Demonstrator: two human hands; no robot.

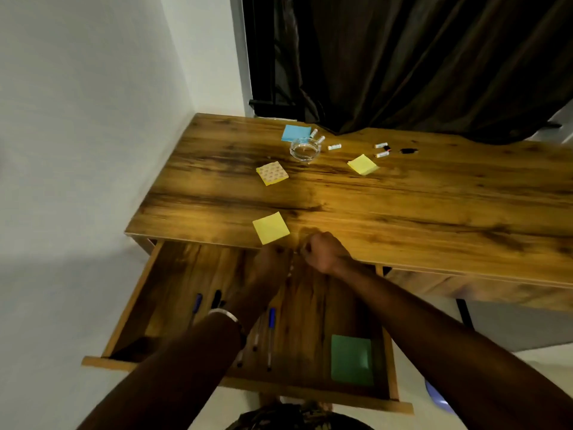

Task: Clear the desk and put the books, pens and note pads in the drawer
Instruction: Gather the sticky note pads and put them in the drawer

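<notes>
Fingers first: the right hand [322,251] is curled into a loose fist at the front edge of the desk [434,193], and the left hand [274,263] sits just beside it over the open drawer [136,293]; something thin and pale runs between them, probably a pen, but it is too blurred to say which fingers pinch it, so the grip of either hand cannot be told for sure. Just beyond the knuckles, touching the desk edge, lies a yellow note pad [271,227]. Farther back: a patterned pad [272,173], another yellow pad [362,164], a blue pad [295,133] behind a glass ashtray [304,149], and small white cylinders and dark bits scattered near it. In the drawer already: several pens [271,336] lying lengthwise and a green pad [352,360] at the near right corner. My judgement: the step is dropping what the hands hold into the drawer. Best done low, laying it alongside the other pens so it does not roll, then sweeping the nearest yellow pad off the edge straight down into the bare left part.
</notes>
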